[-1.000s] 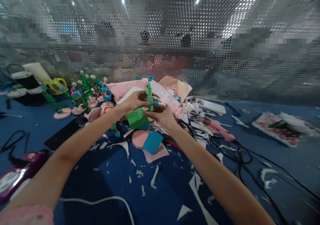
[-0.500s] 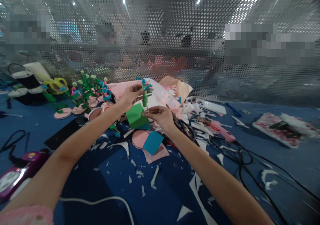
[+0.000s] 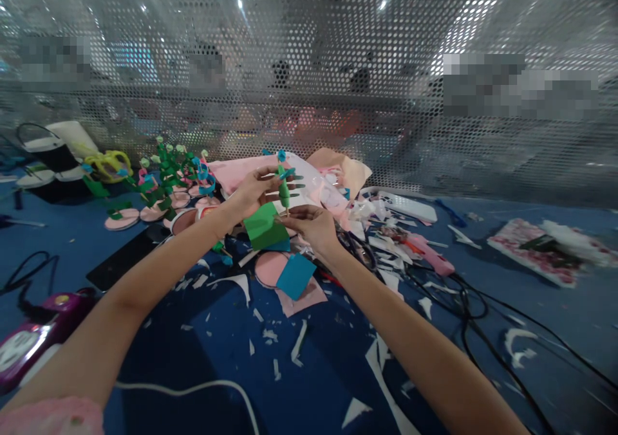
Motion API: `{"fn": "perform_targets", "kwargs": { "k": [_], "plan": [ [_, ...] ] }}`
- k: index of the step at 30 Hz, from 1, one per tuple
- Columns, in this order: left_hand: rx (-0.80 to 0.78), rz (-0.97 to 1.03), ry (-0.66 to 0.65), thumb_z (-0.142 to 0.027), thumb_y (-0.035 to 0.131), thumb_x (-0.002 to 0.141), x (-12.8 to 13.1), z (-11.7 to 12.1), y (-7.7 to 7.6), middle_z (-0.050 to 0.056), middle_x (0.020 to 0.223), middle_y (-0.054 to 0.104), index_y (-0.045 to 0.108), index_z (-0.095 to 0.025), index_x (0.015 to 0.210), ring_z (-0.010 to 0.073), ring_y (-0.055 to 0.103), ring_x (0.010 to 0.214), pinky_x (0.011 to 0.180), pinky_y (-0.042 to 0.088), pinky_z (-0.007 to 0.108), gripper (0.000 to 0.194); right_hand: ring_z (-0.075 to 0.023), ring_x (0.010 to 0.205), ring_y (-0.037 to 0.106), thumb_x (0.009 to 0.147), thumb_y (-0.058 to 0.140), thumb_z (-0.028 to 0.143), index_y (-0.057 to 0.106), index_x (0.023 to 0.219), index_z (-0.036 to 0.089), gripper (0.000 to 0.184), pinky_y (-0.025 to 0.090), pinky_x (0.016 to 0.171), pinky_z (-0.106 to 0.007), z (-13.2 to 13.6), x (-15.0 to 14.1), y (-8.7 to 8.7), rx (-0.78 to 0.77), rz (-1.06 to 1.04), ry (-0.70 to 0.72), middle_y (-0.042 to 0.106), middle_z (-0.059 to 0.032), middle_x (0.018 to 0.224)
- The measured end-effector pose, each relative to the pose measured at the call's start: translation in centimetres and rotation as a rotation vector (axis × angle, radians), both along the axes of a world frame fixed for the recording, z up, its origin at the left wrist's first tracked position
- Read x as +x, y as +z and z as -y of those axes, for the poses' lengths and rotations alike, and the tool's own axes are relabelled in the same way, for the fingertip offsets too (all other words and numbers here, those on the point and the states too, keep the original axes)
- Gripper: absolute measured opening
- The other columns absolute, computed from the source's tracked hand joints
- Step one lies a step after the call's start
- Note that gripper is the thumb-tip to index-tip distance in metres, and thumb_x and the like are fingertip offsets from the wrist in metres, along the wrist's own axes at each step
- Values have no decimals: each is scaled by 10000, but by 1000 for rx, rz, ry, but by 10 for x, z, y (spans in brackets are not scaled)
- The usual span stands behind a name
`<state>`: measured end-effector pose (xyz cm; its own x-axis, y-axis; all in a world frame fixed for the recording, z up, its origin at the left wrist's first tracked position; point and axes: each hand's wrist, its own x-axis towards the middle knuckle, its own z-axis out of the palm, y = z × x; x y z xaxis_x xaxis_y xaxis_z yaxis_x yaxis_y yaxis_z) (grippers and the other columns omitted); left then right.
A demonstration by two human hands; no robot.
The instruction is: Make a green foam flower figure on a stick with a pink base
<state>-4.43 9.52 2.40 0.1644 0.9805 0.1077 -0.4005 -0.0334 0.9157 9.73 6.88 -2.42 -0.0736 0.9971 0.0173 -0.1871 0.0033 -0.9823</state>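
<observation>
A small paper flower (image 3: 284, 194) stands nearly upright between my hands, with a blue curled top, a green wrapped stem and a thin stick below. My right hand (image 3: 311, 226) pinches the stick's lower end. At its upper part is my left hand (image 3: 253, 190), thumb and forefinger at a blue strip (image 3: 286, 174) while the other fingers spread behind the stem. Just under the hands lies a green paper square (image 3: 265, 227). Nearer to me, a blue paper square (image 3: 296, 276) overlaps a pink disc (image 3: 270, 269) and a pink sheet (image 3: 309, 298).
Several paper flowers on pink bases (image 3: 167, 184) stand at the left, beside yellow-handled scissors (image 3: 110, 165) and a dark phone (image 3: 126, 256). A pink glue gun (image 3: 432, 255) with black cables (image 3: 466, 300) lies right. White scraps litter the blue surface; a perforated metal panel (image 3: 309, 49) rises behind.
The paper flower has shifted slightly right and now leans a little. My left hand has moved right with its rear fingers more stretched; my right hand stays almost in place.
</observation>
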Motion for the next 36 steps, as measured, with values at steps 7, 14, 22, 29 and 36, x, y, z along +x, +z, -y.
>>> {"fn": "perform_targets", "kwargs": {
  "k": [7, 14, 22, 29, 36],
  "plan": [
    [-16, -92, 174, -192, 773, 586, -8, -5, 1, -37, 640, 621, 574, -143, 629, 96, 594, 615, 652, 492, 263, 210, -136, 559, 601, 276, 845, 278, 619, 569, 157, 390, 483, 545, -257, -2, 0, -4, 43, 29, -32, 644, -8, 560],
    [17, -94, 106, -154, 773, 576, -9, -7, 1, -6, 708, 679, 658, -160, 756, 129, 645, 712, 790, 495, 320, 213, -161, 567, 624, 301, 849, 307, 624, 587, 157, 394, 497, 533, -272, -1, 1, -2, 28, 60, -5, 671, -35, 587],
    [21, -75, 58, -87, 729, 634, -11, -10, -1, 13, 721, 703, 642, -149, 786, 138, 666, 728, 805, 505, 328, 185, -173, 530, 633, 311, 848, 312, 635, 557, 160, 360, 510, 515, -283, 3, 3, 3, -16, 63, 89, 677, -44, 580],
    [44, -86, -3, -127, 739, 647, -11, -10, 1, 26, 753, 705, 613, -140, 823, 135, 667, 710, 733, 521, 295, 216, -178, 554, 646, 353, 838, 324, 647, 567, 151, 335, 521, 543, -290, 3, 5, 6, -7, 50, 106, 689, -56, 610],
    [137, -103, 32, -123, 805, 516, -6, -5, 3, 13, 732, 695, 625, -128, 818, 132, 658, 683, 727, 522, 290, 352, -159, 572, 627, 340, 843, 307, 627, 544, 162, 330, 505, 559, -278, 1, 4, 1, 48, 77, 31, 678, -29, 598]
  ]
}}
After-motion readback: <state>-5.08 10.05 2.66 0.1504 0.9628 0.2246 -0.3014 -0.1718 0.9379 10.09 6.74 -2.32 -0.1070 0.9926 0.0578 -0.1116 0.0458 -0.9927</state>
